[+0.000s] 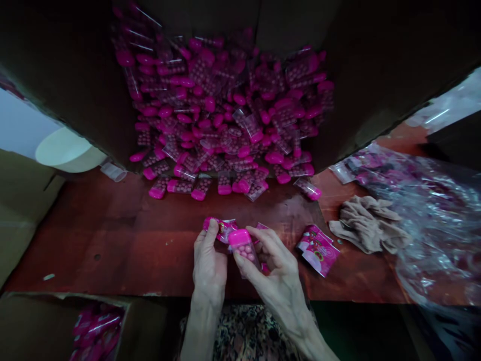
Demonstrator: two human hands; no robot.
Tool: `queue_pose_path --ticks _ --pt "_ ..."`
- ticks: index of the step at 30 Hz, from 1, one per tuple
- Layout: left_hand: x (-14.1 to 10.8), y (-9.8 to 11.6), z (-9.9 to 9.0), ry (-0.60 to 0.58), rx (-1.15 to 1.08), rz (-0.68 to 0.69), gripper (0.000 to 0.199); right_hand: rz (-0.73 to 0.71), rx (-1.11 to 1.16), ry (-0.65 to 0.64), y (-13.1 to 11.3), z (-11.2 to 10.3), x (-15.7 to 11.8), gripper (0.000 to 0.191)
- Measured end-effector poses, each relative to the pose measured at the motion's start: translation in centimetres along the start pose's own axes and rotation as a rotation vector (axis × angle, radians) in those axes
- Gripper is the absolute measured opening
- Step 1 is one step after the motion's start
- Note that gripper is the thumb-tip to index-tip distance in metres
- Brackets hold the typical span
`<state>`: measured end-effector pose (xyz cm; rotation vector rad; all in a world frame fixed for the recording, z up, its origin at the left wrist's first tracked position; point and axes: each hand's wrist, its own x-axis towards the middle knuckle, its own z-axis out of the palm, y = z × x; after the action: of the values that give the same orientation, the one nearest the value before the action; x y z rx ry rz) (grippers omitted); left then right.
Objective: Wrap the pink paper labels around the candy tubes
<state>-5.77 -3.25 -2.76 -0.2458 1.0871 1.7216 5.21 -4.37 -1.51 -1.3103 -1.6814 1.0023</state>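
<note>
Your right grip (272, 271) is closed, pinching a pink-capped clear pack (244, 248) between thumb and fingers, while your left grip (209, 263) holds a printed pink sachet (221, 229) just beside it, over the red counter (112, 240), below heaped packs (225, 115)

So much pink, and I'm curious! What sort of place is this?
Probably a small packing workshop. A big heap of pink-topped packs covers a reddish table, a cardboard box sits nearby, the right hand holds one pack, and the left hand a shiny wrapper.
</note>
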Motion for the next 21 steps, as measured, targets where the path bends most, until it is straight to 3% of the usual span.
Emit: queue_pose_path --ticks 3,7,14,21 --pt "0.1 -0.1 0.0 -0.046 0.032 -0.007 0.017 -0.017 -0.013 -0.01 0.1 -0.1 0.1 0.034" --pt "0.0 -0.3 0.2 -0.086 0.041 0.022 0.017 -0.094 -0.135 0.102 0.4 0.0 0.2 0.037" --pt "0.0 -0.7 0.6 -0.12 0.12 0.054 0.019 -0.019 -0.093 0.13 1.0 0.1 0.4 0.029" --pt "0.3 -0.9 0.3 -0.038 0.128 0.025 0.021 0.018 0.006 0.131 1.3 -0.1 0.2 0.029"
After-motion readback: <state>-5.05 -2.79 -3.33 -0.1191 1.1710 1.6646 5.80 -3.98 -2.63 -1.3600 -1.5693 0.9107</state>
